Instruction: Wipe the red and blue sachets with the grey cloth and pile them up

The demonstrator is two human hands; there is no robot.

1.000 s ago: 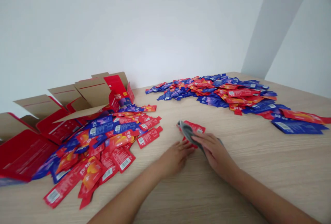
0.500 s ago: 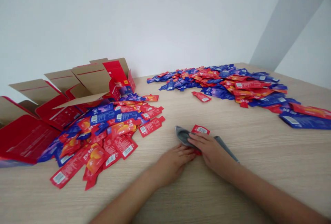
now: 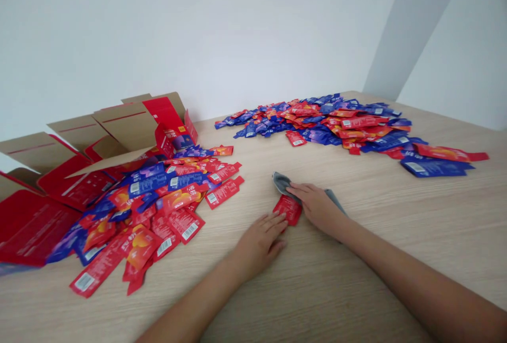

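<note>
A red sachet (image 3: pixel 291 210) lies on the wooden table in front of me, partly covered. My left hand (image 3: pixel 258 242) rests palm down, fingers stretched out, with its fingertips on the sachet's lower left edge. Over the sachet's upper end, my right hand (image 3: pixel 319 210) grips a grey cloth (image 3: pixel 282 183) and presses it down. One end of the cloth sticks out past the fingertips, and another part shows beyond the back of the hand. The palm side of my right hand is hidden.
On the left, red and blue sachets (image 3: pixel 184 197) lie heaped before open red cardboard boxes (image 3: pixel 35 221) with raised brown flaps. A larger pile of red and blue sachets (image 3: pixel 356 121) stretches across the back right. Behind the table (image 3: pixel 380 258) stands a white wall (image 3: pixel 253 36).
My right hand has moved the cloth forward across the sachet, exposing more of its lower part. My left hand has drawn slightly back and left, away from the right hand. The view has shifted.
</note>
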